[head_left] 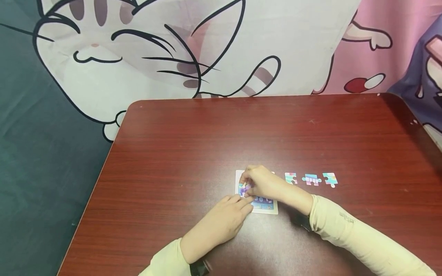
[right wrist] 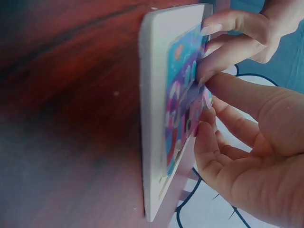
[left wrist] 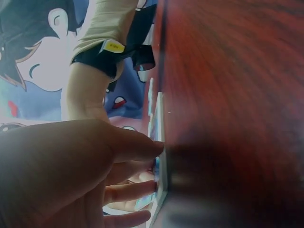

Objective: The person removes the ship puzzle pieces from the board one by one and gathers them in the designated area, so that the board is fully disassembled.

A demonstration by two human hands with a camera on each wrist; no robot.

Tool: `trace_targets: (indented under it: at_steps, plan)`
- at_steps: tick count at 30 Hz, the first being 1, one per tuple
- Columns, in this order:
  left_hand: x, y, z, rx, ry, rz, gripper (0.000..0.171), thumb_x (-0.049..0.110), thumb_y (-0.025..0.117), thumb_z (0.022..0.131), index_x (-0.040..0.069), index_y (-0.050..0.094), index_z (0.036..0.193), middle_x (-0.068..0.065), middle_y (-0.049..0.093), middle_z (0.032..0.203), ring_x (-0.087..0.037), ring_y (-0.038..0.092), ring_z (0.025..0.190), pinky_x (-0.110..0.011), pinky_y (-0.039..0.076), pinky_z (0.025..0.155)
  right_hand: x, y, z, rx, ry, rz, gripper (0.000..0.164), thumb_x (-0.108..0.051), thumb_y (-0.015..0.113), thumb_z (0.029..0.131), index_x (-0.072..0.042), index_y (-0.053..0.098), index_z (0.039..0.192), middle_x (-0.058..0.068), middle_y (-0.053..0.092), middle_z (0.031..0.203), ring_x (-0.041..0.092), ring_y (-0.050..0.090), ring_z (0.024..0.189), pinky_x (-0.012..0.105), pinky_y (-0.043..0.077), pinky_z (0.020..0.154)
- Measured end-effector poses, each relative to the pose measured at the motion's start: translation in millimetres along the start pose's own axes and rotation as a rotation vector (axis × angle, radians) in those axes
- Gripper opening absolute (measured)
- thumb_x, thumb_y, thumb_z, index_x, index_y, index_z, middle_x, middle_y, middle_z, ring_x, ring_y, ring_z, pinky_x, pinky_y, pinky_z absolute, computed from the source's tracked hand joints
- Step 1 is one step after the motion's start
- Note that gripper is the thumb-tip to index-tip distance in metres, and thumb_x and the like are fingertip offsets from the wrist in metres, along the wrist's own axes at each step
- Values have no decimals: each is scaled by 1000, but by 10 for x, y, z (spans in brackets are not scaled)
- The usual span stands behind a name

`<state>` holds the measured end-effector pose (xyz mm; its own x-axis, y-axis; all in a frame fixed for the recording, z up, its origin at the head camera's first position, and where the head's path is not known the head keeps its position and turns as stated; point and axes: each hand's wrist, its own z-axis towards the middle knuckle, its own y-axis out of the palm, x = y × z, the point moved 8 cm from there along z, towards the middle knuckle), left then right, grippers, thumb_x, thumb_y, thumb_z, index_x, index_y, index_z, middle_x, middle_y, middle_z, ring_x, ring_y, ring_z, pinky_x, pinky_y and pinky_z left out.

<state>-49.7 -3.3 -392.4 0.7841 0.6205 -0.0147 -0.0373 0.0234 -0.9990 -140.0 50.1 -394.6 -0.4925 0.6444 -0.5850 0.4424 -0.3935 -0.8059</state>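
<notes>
While a cat-print cloth [head_left: 172, 73] hangs behind the glossy reddish-brown table [head_left: 165, 153], my right hand [head_left: 264, 182] pinches a puzzle piece [right wrist: 207, 98] over the puzzle board [right wrist: 154, 109]; my left hand [head_left: 222, 216] rests on it, fingers extended.

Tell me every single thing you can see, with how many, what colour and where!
Puzzle tray: 1, white rim, blue-purple-pink picture, under the hands
Loose puzzle pieces: 3, multicoloured, in a row right of the tray
Table: 1, reddish brown, under the tray and pieces
Cartoon cloth: count unclear, teal, white, pink and purple, behind the table
Wrist devices: 2, black, one on each wrist
Sleeves: 2, pale yellow, on both arms
Left hand: 1, fingers on the tray
Right hand: 1, over the tray, seemingly pinching another piece
</notes>
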Motion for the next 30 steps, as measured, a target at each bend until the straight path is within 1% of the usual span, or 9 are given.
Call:
trace_targets:
  at_steps: [3,6,8,10,13,19,25,27,30]
  plan:
    - [-6,-10,11,-6,4,-8,9,22,52,92,18,58,97,6,57,127,-11,54,96,-23,44,73,7,3,-21,10,-23,3,27,-5,80,65,-7,69,90,-1,58,81,10,53,73,21,47,66]
    - [-20,2,23,-44,4,-30,10,24,53,92,18,57,99,7,56,128,-10,53,94,-21,43,69,8,0,-46,17,-45,12,27,-5,80,67,-6,69,92,-1,58,83,10,53,72,20,46,65]
    - [-39,12,26,-72,-6,-69,14,26,54,92,18,58,103,7,55,130,-10,53,97,-21,44,71,5,-2,-59,25,-64,18,27,-6,80,68,-6,69,93,0,60,85,10,53,72,19,46,64]
    - [-58,25,23,-94,-17,-105,21,27,56,91,19,59,110,7,54,132,-10,52,101,-22,45,75,4,-5,-70,38,-83,23,28,-6,80,69,-5,69,94,0,61,87,9,53,71,19,47,64]
    - [-80,35,13,-111,-34,-142,29,29,57,90,19,59,118,7,52,134,-10,51,107,-25,45,83,3,-15,-82,63,-107,27,28,-6,80,68,-6,69,94,1,62,90,10,54,71,20,49,64]
    - [-71,42,0,-125,-33,-121,34,33,57,90,19,58,121,5,50,136,-12,50,111,-28,45,89,-1,-52,-101,95,-124,42,24,-3,78,70,-10,71,92,-2,67,88,8,57,73,22,50,66]
    - [-47,67,-14,-122,-28,-97,36,33,59,89,20,57,122,6,53,131,-13,48,114,-29,45,90,-35,-81,-100,115,-161,42,18,-4,77,72,-12,73,88,-4,69,82,3,55,66,18,48,60]
    - [-43,72,-12,-122,-30,-94,35,33,59,89,20,57,121,6,53,130,-13,48,114,-29,45,90,-50,-76,-100,105,-176,32,16,-6,76,74,-13,73,88,-5,69,81,1,55,66,18,48,60]
    - [-42,76,-15,-136,-34,-86,36,33,59,89,20,56,122,6,52,131,-13,47,114,-29,44,90,-68,-54,-101,77,-195,7,16,-10,75,76,-14,74,92,-6,70,84,1,57,69,21,50,64]
